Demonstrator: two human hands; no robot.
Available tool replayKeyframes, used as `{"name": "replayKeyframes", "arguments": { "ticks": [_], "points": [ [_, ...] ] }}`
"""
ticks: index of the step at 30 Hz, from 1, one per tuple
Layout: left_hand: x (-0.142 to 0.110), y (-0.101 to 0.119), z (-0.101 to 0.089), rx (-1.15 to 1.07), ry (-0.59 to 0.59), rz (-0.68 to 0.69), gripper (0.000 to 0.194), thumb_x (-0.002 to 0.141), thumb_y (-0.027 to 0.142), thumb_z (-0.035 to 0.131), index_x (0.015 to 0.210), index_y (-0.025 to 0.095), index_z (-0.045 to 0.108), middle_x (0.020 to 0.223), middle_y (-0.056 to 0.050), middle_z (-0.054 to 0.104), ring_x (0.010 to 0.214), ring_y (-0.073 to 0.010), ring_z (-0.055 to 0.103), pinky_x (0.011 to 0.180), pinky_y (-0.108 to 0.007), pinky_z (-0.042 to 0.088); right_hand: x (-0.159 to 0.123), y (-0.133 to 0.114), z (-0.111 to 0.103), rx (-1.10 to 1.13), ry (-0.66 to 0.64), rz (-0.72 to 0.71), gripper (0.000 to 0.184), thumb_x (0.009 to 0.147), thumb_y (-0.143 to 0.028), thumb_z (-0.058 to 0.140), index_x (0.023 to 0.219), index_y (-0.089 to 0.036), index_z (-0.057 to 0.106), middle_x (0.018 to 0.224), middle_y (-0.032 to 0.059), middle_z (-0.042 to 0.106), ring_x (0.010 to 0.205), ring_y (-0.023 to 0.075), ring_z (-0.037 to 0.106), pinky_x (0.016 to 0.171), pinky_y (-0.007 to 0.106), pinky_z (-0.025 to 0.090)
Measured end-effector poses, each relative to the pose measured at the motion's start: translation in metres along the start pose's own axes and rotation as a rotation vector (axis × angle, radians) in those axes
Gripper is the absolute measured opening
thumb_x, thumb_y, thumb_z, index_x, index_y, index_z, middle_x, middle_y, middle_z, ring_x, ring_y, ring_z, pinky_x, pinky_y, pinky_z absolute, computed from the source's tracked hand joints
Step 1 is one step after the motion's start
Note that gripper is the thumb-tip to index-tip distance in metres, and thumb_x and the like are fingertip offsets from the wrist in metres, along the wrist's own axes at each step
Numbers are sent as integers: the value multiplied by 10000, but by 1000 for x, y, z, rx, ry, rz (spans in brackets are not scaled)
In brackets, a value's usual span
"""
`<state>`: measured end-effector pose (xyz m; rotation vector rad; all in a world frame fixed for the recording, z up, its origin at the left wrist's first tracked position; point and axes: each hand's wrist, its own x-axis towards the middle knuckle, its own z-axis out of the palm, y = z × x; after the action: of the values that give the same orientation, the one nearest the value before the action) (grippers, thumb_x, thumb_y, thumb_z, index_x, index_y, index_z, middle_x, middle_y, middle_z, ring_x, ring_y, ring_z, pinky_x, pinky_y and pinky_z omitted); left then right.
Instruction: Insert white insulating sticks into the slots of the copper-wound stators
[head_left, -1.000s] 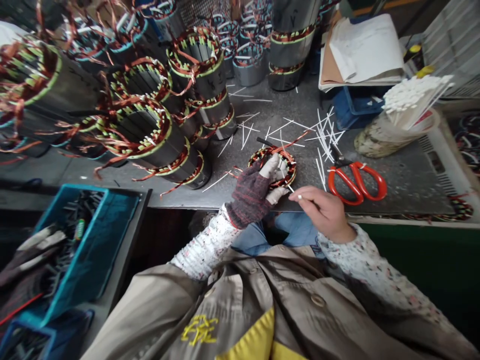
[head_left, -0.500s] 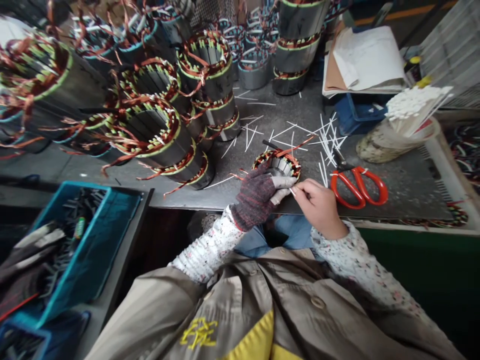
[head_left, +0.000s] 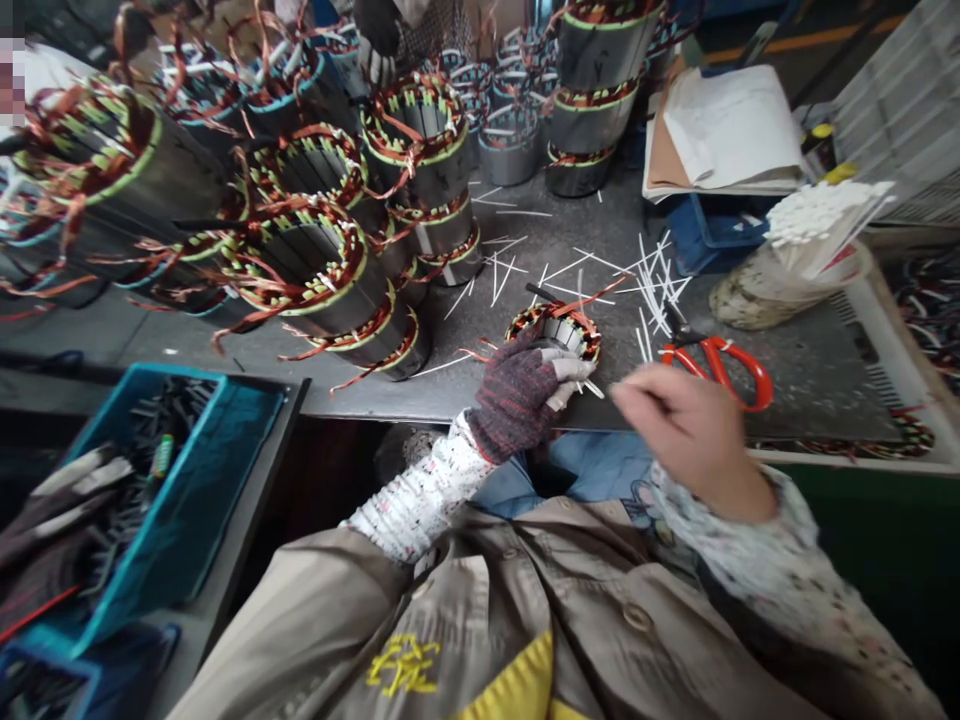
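My gloved left hand (head_left: 517, 388) grips the near rim of a small wound stator core (head_left: 555, 330), which has copper windings and stands at the table's front edge. The dark knitted glove has white fingertips that reach over the rim. A thin white slot wedge (head_left: 594, 388) juts out near those fingertips. My bare right hand (head_left: 690, 420) is blurred and hangs in the air to the right of the stator, its fingers pinched together with no stick visible. Loose white wedges (head_left: 654, 285) lie beyond it, and a dark rod (head_left: 541, 293) rests behind the stator.
Taller wound stators (head_left: 307, 265) crowd the metal table's left and back. Red-handled scissors (head_left: 724, 370) lie to the right, near papers (head_left: 724, 130) and a sack of white wedges (head_left: 780, 285). A blue crate (head_left: 180, 470) of dark parts sits below the left edge.
My right hand has moved away to the right and blurs, with the wedge no longer between its fingers. My left hand and the small stator have barely moved.
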<state>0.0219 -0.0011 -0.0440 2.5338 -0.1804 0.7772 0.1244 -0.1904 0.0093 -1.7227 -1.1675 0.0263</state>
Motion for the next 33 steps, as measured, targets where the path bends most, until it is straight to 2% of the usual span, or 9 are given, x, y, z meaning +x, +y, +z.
{"name": "replayKeyframes", "arguments": {
  "ticks": [4,10,14,17,22,25,28,30,33],
  "points": [
    [0,-2,1,40,-21,-6,282,1066,271,549,1242,214,763,1203,-93,823,1215,-218,766,1226,-498,506,2,14,21,-186,-71,-6,407,1027,-349,566,639,-237,517,600,1,586,526,147,525,526,326,315],
    [3,5,-1,61,60,1,253,1113,298,533,1246,211,731,1221,-88,809,1239,-193,752,1197,-459,546,-8,2,-2,256,-56,42,343,1098,-390,583,805,-234,673,686,-5,641,570,131,584,531,263,465],
    [0,2,-7,130,-7,-7,229,1092,361,595,1160,180,718,1263,-138,779,1260,-242,739,1101,-467,610,-9,12,1,457,-126,57,409,1065,-567,627,825,-248,715,958,76,772,949,230,746,765,357,624],
    [0,-2,-8,145,-59,54,207,1105,310,560,1071,203,734,1127,-91,806,1179,-231,768,1134,-497,594,-17,14,4,627,-196,159,402,1074,-539,623,814,-238,683,848,53,729,804,205,711,686,350,606],
    [2,7,12,187,52,37,255,1132,347,539,1024,211,726,1032,-51,821,1069,-195,794,1194,-482,563,-4,5,2,705,89,205,382,1025,-436,716,730,-234,582,641,-16,533,637,155,590,616,310,554],
    [3,23,24,271,25,37,211,1114,293,541,1079,194,725,1086,-84,817,1110,-215,786,1236,-519,528,29,12,20,638,222,241,375,1014,-481,685,755,-248,547,706,2,590,714,169,648,715,339,606],
    [3,33,13,317,-68,99,230,1092,268,562,1241,176,712,1310,-117,782,1313,-257,718,1307,-588,446,46,26,36,464,254,218,352,1044,-525,577,819,-254,580,808,41,674,743,189,676,692,357,605],
    [3,31,-7,360,-109,155,320,1087,260,569,1385,198,669,1410,-99,745,1456,-298,622,1344,-664,357,36,34,38,253,282,120,355,1064,-525,529,862,-251,632,996,93,740,877,232,716,775,418,621],
    [8,13,-35,413,-240,178,332,1094,255,557,1405,258,672,1193,-49,797,1345,-267,685,1316,-625,399,2,41,32,-114,271,-65,288,1032,-490,585,909,-252,693,1309,124,721,1140,319,706,972,543,587]
  ]
}}
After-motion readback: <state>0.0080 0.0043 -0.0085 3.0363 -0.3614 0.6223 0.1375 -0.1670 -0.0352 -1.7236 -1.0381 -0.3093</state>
